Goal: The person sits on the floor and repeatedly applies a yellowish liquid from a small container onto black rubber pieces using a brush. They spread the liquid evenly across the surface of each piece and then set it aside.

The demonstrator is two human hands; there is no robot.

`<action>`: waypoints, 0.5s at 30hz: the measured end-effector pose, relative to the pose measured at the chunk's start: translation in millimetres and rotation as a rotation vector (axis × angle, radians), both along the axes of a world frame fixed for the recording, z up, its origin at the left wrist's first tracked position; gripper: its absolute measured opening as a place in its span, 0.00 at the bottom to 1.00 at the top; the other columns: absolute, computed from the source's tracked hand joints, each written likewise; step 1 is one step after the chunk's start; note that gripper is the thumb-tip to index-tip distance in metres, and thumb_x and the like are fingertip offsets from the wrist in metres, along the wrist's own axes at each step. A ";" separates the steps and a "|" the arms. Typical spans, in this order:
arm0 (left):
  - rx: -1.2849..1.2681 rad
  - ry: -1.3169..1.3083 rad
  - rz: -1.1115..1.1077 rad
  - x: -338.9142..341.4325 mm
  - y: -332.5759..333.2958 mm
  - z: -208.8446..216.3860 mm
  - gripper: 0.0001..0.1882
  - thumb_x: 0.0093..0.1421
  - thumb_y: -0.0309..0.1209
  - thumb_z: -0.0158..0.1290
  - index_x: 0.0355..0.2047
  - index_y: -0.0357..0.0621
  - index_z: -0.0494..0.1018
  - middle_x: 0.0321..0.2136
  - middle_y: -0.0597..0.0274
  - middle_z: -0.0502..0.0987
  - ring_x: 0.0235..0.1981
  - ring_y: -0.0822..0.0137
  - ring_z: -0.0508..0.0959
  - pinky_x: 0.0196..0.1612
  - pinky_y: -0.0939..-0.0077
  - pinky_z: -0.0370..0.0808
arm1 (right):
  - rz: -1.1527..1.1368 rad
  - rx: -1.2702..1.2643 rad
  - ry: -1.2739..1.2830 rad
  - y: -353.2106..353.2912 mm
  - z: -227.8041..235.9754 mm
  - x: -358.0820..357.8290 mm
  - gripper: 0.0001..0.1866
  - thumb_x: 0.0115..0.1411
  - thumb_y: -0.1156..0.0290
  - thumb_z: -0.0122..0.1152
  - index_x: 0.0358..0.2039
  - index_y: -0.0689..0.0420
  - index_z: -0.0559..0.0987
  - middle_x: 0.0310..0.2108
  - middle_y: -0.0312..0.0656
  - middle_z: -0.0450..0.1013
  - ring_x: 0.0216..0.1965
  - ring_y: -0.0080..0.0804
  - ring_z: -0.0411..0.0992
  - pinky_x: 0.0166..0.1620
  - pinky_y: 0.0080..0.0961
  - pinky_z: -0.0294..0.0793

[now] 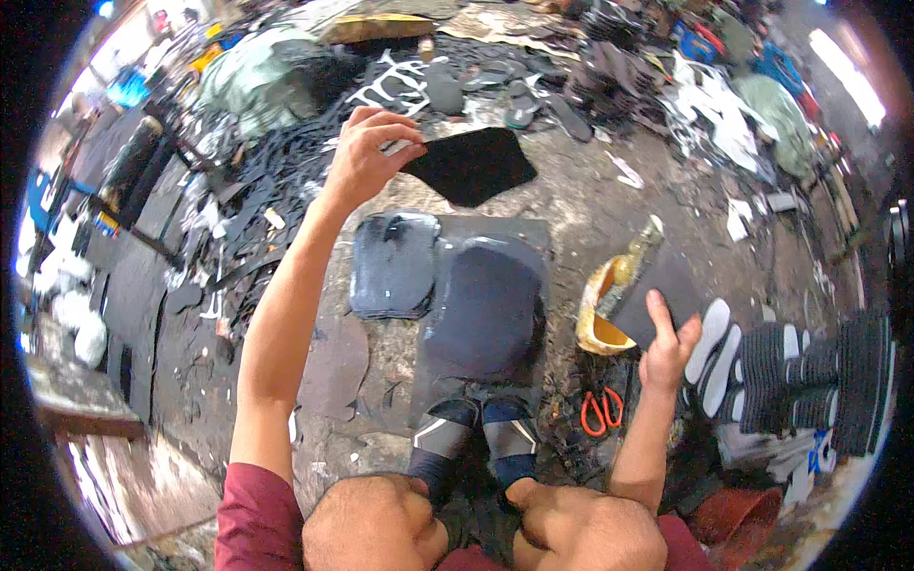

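My left hand (373,157), raised at the upper middle, pinches one end of a black flat sheet (476,167) and holds it over the floor. In my right hand (670,348), lower and to the right, is a dark grey flat piece (657,290), gripped between thumb and fingers. Part of that piece covers a cut-open yellow container (602,333) with a thick yellowish brush-like stick (636,255) leaning in it. Between my arms lie a shiny dark pad (487,305) on a larger board (424,395) and a stack of glossy dark sheets (394,265).
Orange-handled scissors (602,411) lie below the yellow container. White sole-shaped pieces (707,343) and black ridged stacks (762,381) sit at the right. Dark scraps (257,224) cover the left floor; slippers (522,105) and white offcuts (709,109) lie farther back.
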State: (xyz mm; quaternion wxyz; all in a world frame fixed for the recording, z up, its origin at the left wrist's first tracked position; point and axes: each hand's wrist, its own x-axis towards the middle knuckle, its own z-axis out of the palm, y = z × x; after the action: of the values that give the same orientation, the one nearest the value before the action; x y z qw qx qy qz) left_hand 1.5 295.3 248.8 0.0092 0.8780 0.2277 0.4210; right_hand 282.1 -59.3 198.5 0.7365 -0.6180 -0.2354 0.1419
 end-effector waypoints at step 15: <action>-0.535 0.108 0.562 -76.8 -183.6 -246.8 0.23 0.48 0.27 0.67 0.46 0.52 0.77 0.41 0.59 0.79 0.48 0.53 0.74 0.52 0.56 0.69 | 0.348 -0.419 -0.480 74.7 -10.3 -32.2 0.20 0.60 0.73 0.66 0.53 0.61 0.78 0.46 0.44 0.80 0.48 0.37 0.78 0.53 0.34 0.75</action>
State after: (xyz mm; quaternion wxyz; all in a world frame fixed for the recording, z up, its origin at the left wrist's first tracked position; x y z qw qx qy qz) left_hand -75.4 111.7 2.0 0.1103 0.7688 0.5611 0.2862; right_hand 249.9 15.4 188.3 0.4824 -0.7219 -0.4693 0.1611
